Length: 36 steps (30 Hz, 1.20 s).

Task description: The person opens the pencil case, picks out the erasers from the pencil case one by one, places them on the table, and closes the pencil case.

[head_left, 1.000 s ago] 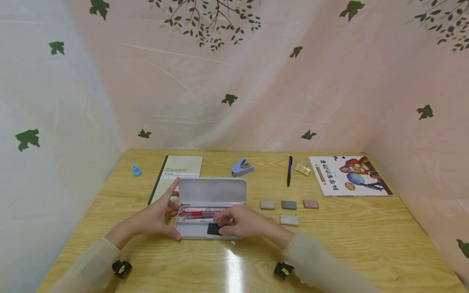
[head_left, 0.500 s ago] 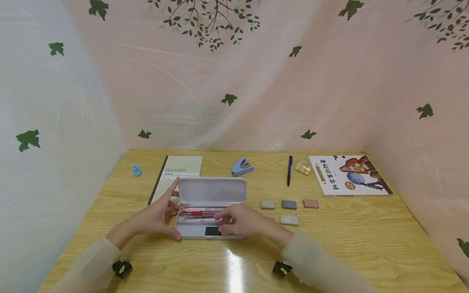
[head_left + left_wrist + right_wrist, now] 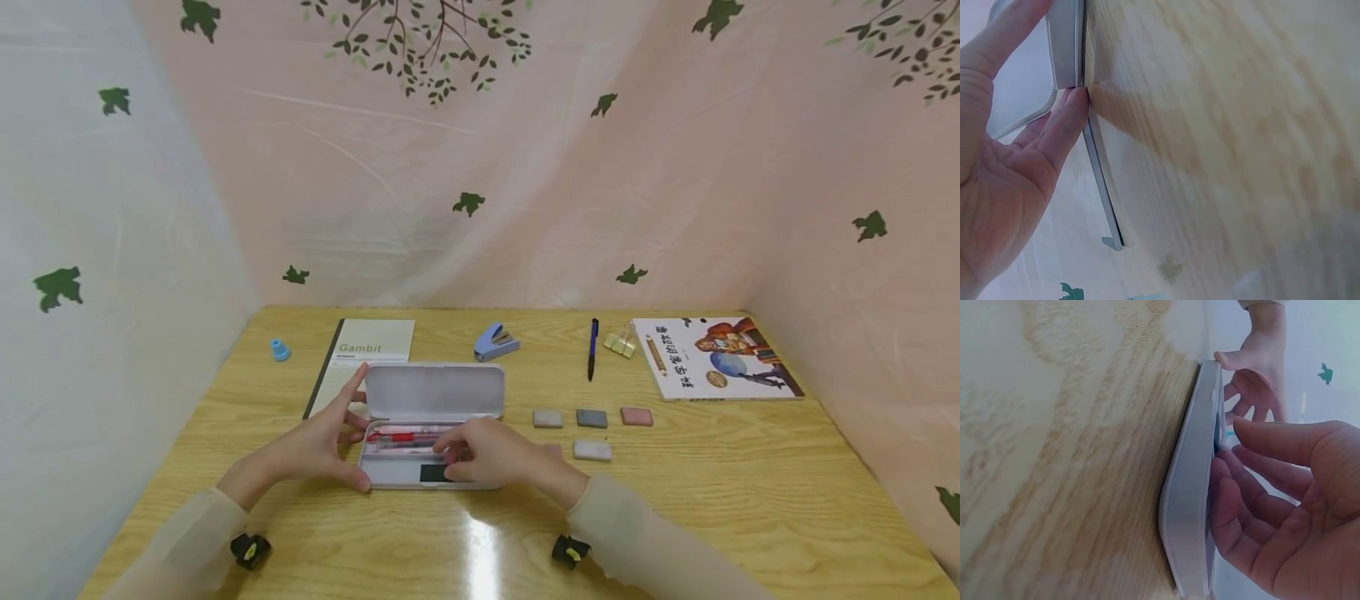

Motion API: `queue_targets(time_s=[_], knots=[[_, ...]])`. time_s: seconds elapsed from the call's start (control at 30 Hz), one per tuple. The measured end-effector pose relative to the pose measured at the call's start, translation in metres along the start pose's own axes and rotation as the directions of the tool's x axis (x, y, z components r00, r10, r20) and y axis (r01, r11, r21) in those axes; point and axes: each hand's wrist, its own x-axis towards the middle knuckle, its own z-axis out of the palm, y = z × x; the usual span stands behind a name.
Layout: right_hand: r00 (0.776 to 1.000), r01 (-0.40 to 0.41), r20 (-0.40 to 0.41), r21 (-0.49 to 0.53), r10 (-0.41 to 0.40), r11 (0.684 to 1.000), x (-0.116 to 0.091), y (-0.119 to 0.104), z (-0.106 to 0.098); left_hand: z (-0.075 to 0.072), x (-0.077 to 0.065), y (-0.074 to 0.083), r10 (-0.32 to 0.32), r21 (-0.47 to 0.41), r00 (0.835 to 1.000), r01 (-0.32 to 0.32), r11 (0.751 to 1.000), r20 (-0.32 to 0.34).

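Note:
A white pencil case [image 3: 435, 392] stands on the table with its lid raised. Pens [image 3: 393, 437] in red and pink lie along its back compartment. In the front compartment a black eraser [image 3: 432, 473] lies flat, its right end hidden by my right hand [image 3: 491, 454]. That hand reaches over the case's right half; in the right wrist view its thumb [image 3: 1272, 440] stands apart from the bent fingers dipping inside. My left hand [image 3: 318, 442] holds the case's left end, thumb at the front corner, forefinger up against the lid and other fingers behind.
Several erasers, among them a grey one [image 3: 592, 418] and a pink one [image 3: 637, 417], lie right of the case. Behind are a notebook [image 3: 375, 337], a blue stapler [image 3: 495, 342], a pen [image 3: 593, 350], gold binder clips [image 3: 620, 344], a picture book [image 3: 716, 360] and a small blue object [image 3: 280, 350].
The black eraser, slanted at my right fingertips earlier, now lies straight along the front compartment, slightly further left. My right hand has shifted a little left. The left hand has stayed put.

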Motion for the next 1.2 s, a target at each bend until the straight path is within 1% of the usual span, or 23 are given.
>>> queue_targets(time_s=[0.1,0.13,0.23,0.37,0.47,0.6,0.83,0.93,1.0,1.07,1.13,1.2], knots=[[1.0,-0.001,0.007,0.032,0.001,0.999,0.0001,0.0013,-0.0001,0.0003,-0.0003,0.0004,-0.004,-0.002,1.0,0.004,1.0,0.0],[1.0,-0.001,0.012,0.028,0.001,1.0,0.0001,0.0014,-0.0002,0.0003,-0.0005,0.0004,-0.008,-0.003,1.0,0.008,1.0,0.0],[1.0,0.011,0.029,-0.007,-0.011,1.0,0.0003,0.0008,0.0001,0.0003,-0.0006,0.0007,-0.015,-0.008,1.0,0.015,1.0,0.0],[0.999,0.035,0.041,-0.064,-0.032,0.997,0.0001,-0.0005,0.0008,0.0001,-0.0002,0.0008,-0.005,-0.007,1.0,0.005,1.0,0.0],[0.998,0.045,0.037,-0.069,-0.043,0.997,-0.0004,-0.0007,0.0011,0.0002,-0.0003,0.001,-0.001,-0.004,1.0,0.001,1.0,0.003],[0.998,0.054,0.028,-0.074,-0.052,0.996,-0.0009,-0.0006,0.0014,0.0,-0.0009,0.002,-0.017,-0.006,1.0,0.017,1.0,0.002],[0.999,0.034,0.016,-0.121,-0.033,0.992,0.0001,-0.0042,0.0016,-0.0003,-0.0003,0.0029,-0.019,-0.002,1.0,0.019,1.0,0.0],[1.0,0.028,0.01,-0.12,-0.027,0.992,0.0008,-0.0046,0.0021,-0.0001,0.0004,0.0026,-0.025,-0.004,1.0,0.025,1.0,-0.001],[1.0,0.015,0.004,-0.089,-0.015,0.996,0.0009,-0.0034,0.0024,-0.0001,0.0005,0.0021,-0.024,-0.003,1.0,0.024,1.0,-0.001],[1.0,-0.004,-0.007,-0.029,0.004,1.0,0.0006,-0.0009,0.0021,-0.0003,0.0006,0.0015,-0.03,-0.004,1.0,0.03,1.0,-0.001],[0.999,-0.032,-0.01,0.07,0.033,0.997,-0.0002,0.0019,0.0009,-0.0005,0.0004,0.0009,-0.028,-0.004,1.0,0.028,1.0,0.0],[0.998,-0.066,-0.007,0.176,0.068,0.982,-0.0016,0.0046,-0.0017,-0.0007,0.0001,0.0004,-0.025,0.0,1.0,0.025,1.0,0.0]])
